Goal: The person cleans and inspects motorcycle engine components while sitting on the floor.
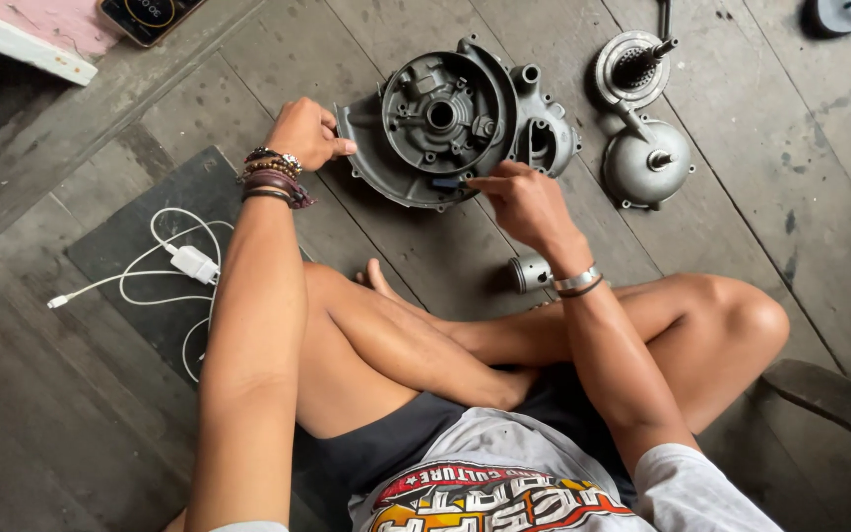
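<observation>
Engine case steadied on the plank floor, a small tool worked at its lower rim

The left hand (309, 131) grips the grey engine case (455, 123) at its left edge; the right hand (522, 197) pinches a small dark tool (445, 183); a slip could gouge the rim or knock the loose cylinder (532, 272); both wrists bent, forearms outstretched.

1. Round grey cast-metal engine casing (445, 123): dull, matt, grimy; rough cast skin on the outer flange, smoother machined faces inside.
2. Two smaller grey metal engine parts (642, 118): dull sheen, dusty.
3. Short silvery metal cylinder (532, 272): smooth, faintly shiny.
4. Grey wooden floor planks (770, 207): weathered, matt, stained, coarse grain.
5. White plastic charger and cable (192, 262): smooth, slightly glossy.
6. Dark flat mat (130, 246): matt.
</observation>
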